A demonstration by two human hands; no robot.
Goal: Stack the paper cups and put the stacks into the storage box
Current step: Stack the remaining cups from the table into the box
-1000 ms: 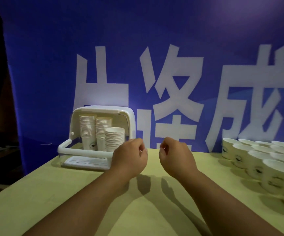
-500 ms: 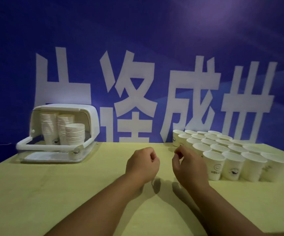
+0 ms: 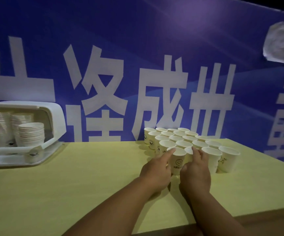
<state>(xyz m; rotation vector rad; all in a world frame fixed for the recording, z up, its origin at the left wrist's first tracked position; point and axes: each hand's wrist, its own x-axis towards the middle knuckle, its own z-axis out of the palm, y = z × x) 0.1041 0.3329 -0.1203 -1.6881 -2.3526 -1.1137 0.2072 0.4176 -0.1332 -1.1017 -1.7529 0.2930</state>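
Observation:
Several loose white paper cups (image 3: 188,139) stand in rows on the yellow table at centre right. My left hand (image 3: 156,168) holds the left side of the front cup (image 3: 177,161), the one with a smiley print, its index finger up at the rim. To its right, my right hand (image 3: 195,171) wraps the front of the neighbouring cup (image 3: 188,150), with its thumb beside the smiley cup. The white storage box (image 3: 10,149) sits at the far left with its lid raised. It holds three cup stacks (image 3: 31,133).
The yellow table (image 3: 86,176) runs from the box to the cups; its front edge (image 3: 256,216) shows at lower right. A blue banner (image 3: 154,48) with large white characters stands right behind the table. A crumpled white sheet (image 3: 280,41) hangs on it.
Both hands moved right and forward from mid-table, uncurled, and reached the front row of cups. The view turned right, so the storage box shifted to the left edge.

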